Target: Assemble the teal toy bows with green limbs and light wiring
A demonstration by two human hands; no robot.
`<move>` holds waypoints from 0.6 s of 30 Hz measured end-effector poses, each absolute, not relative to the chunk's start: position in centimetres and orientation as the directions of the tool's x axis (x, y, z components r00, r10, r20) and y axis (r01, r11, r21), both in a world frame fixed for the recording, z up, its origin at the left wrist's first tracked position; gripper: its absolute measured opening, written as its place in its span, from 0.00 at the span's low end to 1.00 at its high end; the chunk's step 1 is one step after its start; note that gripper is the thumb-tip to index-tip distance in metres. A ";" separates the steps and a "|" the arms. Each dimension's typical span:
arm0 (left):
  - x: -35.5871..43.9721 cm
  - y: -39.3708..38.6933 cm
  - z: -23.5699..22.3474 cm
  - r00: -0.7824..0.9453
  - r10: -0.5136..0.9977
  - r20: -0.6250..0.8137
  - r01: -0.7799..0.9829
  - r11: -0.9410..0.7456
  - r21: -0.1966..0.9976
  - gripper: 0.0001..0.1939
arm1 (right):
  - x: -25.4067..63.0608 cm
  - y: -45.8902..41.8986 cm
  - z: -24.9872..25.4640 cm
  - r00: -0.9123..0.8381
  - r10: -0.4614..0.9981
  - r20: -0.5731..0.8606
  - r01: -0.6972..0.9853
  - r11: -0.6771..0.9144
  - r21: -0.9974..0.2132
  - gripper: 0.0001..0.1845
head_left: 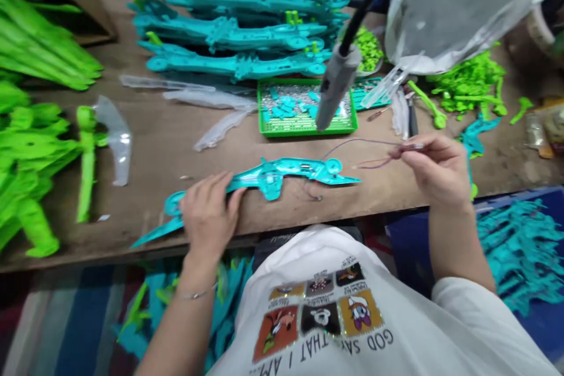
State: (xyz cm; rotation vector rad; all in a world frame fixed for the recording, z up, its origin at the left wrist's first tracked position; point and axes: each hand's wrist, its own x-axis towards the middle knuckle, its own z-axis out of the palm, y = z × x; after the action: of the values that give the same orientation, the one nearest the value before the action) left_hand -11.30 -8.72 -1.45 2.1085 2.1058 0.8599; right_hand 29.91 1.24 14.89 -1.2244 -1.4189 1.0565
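Note:
A long teal plastic toy sword half (273, 176) lies flat near the front edge of the wooden table (158, 147). My left hand (209, 214) rests on its handle end, fingers pressed down over the plastic. My right hand (434, 167) is raised to the right of the blade tip, fingers pinched on a thin wire piece (374, 153) that loops back toward the toy. A grey hanging screwdriver (337, 82) dangles above the table between the toy and the tray.
A green tray (264, 126) of small teal parts and screws sits behind the toy. Stacked teal sword halves (238, 29) fill the back. Green toy parts (39, 147) pile on the left, more green pieces (467, 79) on the right. Clear plastic bags (211, 100) lie mid-table.

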 end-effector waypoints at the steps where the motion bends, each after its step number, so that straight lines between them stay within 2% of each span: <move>1: -11.5 -8.6 -0.8 -0.081 0.923 0.375 0.908 -0.086 0.409 0.26 | 30.7 0.6 13.9 -0.041 0.996 0.082 0.146 0.087 -0.985 0.10; 3: -10.2 -8.0 1.3 -0.114 0.889 0.443 0.881 -0.116 0.459 0.38 | 31.2 -0.8 12.2 -0.055 0.998 -0.023 0.085 -0.018 -0.996 0.10; 5: -6.8 -7.2 4.1 -0.100 0.882 0.460 0.792 -0.208 0.573 0.48 | 30.5 -2.1 11.2 -0.107 0.987 -0.119 0.063 -0.112 -0.992 0.11; 6: -4.6 -6.7 5.5 -0.026 0.882 0.470 0.713 -0.314 0.628 0.53 | 29.8 -2.6 11.0 -0.140 0.981 -0.133 0.058 -0.126 -0.990 0.11; 8: 0.1 -5.6 7.5 0.220 0.859 0.463 0.655 -0.482 0.582 0.62 | 28.2 -3.3 11.0 -0.259 0.960 -0.102 0.050 -0.092 -0.994 0.09; 9: 2.0 -5.0 7.9 0.302 0.831 0.467 0.645 -0.539 0.542 0.59 | 27.7 -3.4 11.1 -0.325 0.943 -0.069 0.045 -0.057 -0.997 0.08; 11: 4.7 -3.8 7.7 0.464 0.765 0.447 0.573 -0.644 0.507 0.43 | 27.6 -3.3 11.3 -0.406 0.914 0.006 0.065 0.036 -0.997 0.08; 13: 5.4 -3.0 6.6 0.523 0.738 0.426 0.514 -0.672 0.533 0.27 | 29.5 -2.7 10.9 -0.384 0.923 0.034 0.218 0.126 -0.968 0.09; 14: 5.1 -2.8 5.9 0.518 0.756 0.401 0.509 -0.649 0.566 0.23 | 31.1 -2.3 10.3 -0.329 0.944 0.029 0.359 0.153 -0.921 0.11; 15: 4.6 -2.7 5.4 0.498 0.785 0.368 0.513 -0.609 0.605 0.20 | 33.1 -1.7 9.7 -0.253 0.967 0.025 0.528 0.159 -0.834 0.15; 16: 4.1 -2.7 4.9 0.468 0.822 0.325 0.529 -0.555 0.642 0.18 | 35.4 -1.1 8.9 -0.163 0.986 0.045 0.702 0.148 -0.697 0.17; 18: 3.0 -3.0 4.4 0.400 0.884 0.243 0.571 -0.448 0.688 0.16 | 40.2 0.3 7.3 0.030 0.995 0.095 0.908 0.013 -0.420 0.19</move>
State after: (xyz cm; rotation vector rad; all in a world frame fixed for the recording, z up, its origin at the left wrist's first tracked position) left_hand 3.04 -3.03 4.40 2.1557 1.2388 0.8171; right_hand 40.22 0.31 7.27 -1.9503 -1.9324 0.3291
